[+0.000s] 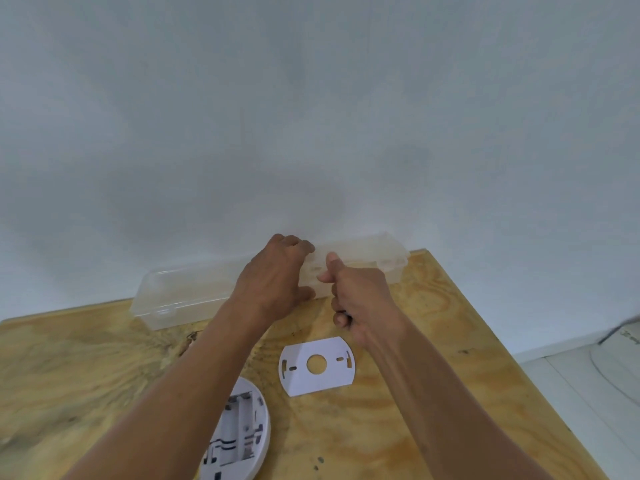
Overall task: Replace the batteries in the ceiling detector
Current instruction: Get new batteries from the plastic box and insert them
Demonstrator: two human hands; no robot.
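head view: left grip (273,271) curled over clear box (180,296), thumb against its front. right grip (360,299) fisted just beside, thumb up; contents hidden, cannot tell. detector (242,431) nearer than both grips, bay up, seemingly empty. likely light, stiff, slick; best taken by the rim. wall (311,133) tight behind; open worktop (450,375) rightward.

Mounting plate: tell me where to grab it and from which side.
Probably from above: the mounting plate lies flat on the table, so hook a fingertip into its centre hole, tip it up, then pinch the raised edge.
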